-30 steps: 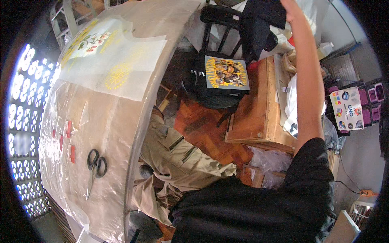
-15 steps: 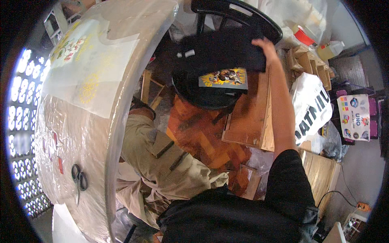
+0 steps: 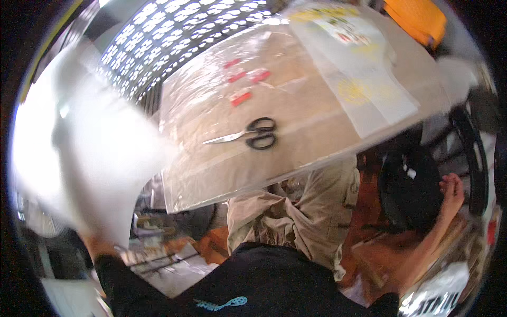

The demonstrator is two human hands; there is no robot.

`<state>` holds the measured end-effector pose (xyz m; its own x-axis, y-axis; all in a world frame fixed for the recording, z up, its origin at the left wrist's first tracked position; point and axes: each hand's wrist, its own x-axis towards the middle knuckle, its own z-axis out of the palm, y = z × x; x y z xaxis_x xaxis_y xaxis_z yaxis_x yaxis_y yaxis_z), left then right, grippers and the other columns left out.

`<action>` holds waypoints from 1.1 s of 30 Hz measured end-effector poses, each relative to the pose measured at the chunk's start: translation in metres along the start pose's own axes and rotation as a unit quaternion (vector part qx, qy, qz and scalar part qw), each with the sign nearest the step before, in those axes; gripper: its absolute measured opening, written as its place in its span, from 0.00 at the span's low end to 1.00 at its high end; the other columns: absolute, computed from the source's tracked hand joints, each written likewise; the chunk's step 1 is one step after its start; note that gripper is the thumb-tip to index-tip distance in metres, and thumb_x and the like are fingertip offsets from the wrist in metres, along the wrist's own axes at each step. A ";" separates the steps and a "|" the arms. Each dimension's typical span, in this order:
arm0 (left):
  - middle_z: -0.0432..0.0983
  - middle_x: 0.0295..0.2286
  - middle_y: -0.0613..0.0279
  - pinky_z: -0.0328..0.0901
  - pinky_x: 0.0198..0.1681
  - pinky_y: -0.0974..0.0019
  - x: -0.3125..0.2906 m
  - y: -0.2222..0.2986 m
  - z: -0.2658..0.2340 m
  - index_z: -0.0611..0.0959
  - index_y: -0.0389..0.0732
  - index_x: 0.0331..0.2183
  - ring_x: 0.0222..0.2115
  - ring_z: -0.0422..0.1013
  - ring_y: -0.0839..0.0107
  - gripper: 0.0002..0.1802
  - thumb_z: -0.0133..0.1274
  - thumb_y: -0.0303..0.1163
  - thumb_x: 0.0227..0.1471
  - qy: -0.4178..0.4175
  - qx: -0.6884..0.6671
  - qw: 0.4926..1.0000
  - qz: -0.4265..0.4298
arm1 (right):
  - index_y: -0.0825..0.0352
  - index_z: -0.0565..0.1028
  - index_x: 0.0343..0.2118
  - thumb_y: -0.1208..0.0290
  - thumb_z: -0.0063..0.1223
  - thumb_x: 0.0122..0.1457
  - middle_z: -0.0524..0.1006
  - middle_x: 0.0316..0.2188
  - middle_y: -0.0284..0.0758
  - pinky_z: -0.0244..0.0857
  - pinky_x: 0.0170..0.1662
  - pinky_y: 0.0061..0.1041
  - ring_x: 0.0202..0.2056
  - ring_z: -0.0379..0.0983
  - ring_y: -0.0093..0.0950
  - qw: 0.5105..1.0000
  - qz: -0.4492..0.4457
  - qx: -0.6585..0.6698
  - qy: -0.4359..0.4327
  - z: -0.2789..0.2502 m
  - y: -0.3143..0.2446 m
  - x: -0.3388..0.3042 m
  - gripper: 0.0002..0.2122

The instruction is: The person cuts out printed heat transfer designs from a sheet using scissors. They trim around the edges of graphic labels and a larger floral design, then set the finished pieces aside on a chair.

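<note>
At the left, my left hand (image 3: 96, 244) meets the lower edge of a large white sheet (image 3: 105, 148); its fingers are hidden and blurred, so I cannot tell its grip. The sheet overlaps the table's left corner. My right hand (image 3: 452, 191) is off to the right with loosely bent fingers and nothing visible in them. It is beside a black cloth (image 3: 404, 195) with a small white tag, draped over a chair (image 3: 471, 158). Before me stands a plastic-covered table (image 3: 211, 179). Black-handled scissors (image 3: 261, 133) lie on it, blades pointing left.
A translucent film (image 3: 364, 90) with floral and yellow prints lies across the table's right part. Several red strips (image 3: 242, 99) are near its far left side. Behind it rises a perforated block wall (image 3: 185, 31). A white printed bag (image 3: 438, 293) is at the lower right.
My view has swung left toward the table. My right hand has come off the black cloth, which lies on the chair. My left hand and the white sheet have come into view.
</note>
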<state>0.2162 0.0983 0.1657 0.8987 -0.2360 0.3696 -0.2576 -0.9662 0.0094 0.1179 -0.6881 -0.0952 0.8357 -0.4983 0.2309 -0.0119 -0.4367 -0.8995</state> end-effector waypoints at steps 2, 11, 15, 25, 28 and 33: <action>0.83 0.36 0.52 0.71 0.46 0.59 -0.001 -0.046 0.017 0.85 0.36 0.44 0.39 0.79 0.57 0.17 0.53 0.28 0.52 -0.019 0.012 0.999 -0.023 | 0.69 0.77 0.43 0.66 0.51 0.67 0.80 0.35 0.34 0.70 0.40 0.23 0.35 0.76 0.22 0.991 -0.099 0.086 -0.029 0.089 -0.058 -0.024 0.11; 0.82 0.39 0.53 0.72 0.44 0.59 0.011 -0.122 0.093 0.85 0.37 0.44 0.37 0.78 0.61 0.14 0.52 0.24 0.55 -0.013 0.063 0.994 0.084 | 0.66 0.78 0.42 0.76 0.56 0.57 0.77 0.41 0.39 0.65 0.49 0.36 0.43 0.73 0.39 0.855 -0.418 -0.033 -0.304 0.275 -0.282 -0.132 0.10; 0.84 0.32 0.55 0.73 0.34 0.66 0.001 -0.134 0.072 0.84 0.36 0.46 0.30 0.79 0.72 0.14 0.52 0.24 0.59 -0.141 -0.117 0.980 -0.084 | 0.65 0.77 0.47 0.76 0.56 0.56 0.74 0.46 0.38 0.61 0.52 0.38 0.48 0.70 0.38 0.780 -0.468 -0.103 -0.403 0.309 -0.304 -0.155 0.14; 0.73 0.52 0.51 0.64 0.57 0.52 -0.112 -0.065 0.095 0.76 0.45 0.55 0.54 0.68 0.54 0.33 0.59 0.53 0.53 0.035 0.055 0.990 -0.122 | 0.63 0.73 0.53 0.75 0.57 0.56 0.74 0.41 0.40 0.64 0.50 0.39 0.47 0.70 0.41 0.732 -0.400 -0.191 -0.518 0.317 -0.343 -0.139 0.20; 0.65 0.58 0.47 0.58 0.62 0.48 -0.162 0.023 0.081 0.73 0.45 0.58 0.59 0.61 0.49 0.42 0.64 0.55 0.46 -0.074 -0.027 0.988 -0.132 | 0.63 0.74 0.50 0.72 0.59 0.54 0.74 0.38 0.40 0.67 0.46 0.40 0.43 0.73 0.43 0.719 -0.395 -0.244 -0.517 0.312 -0.350 -0.131 0.19; 0.58 0.63 0.46 0.52 0.65 0.48 -0.211 -0.006 0.059 0.71 0.46 0.60 0.65 0.52 0.46 0.45 0.65 0.54 0.43 -0.128 -0.070 0.984 -0.106 | 0.65 0.76 0.39 0.66 0.62 0.48 0.78 0.33 0.41 0.70 0.42 0.41 0.38 0.76 0.44 0.657 -0.392 -0.310 -0.564 0.320 -0.370 -0.127 0.15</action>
<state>0.0492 0.1482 0.0329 0.9929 -0.0659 0.0994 -0.0844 -0.9772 0.1947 0.1916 -0.2233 0.0899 0.5889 0.7822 -0.2031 0.7365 -0.6229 -0.2637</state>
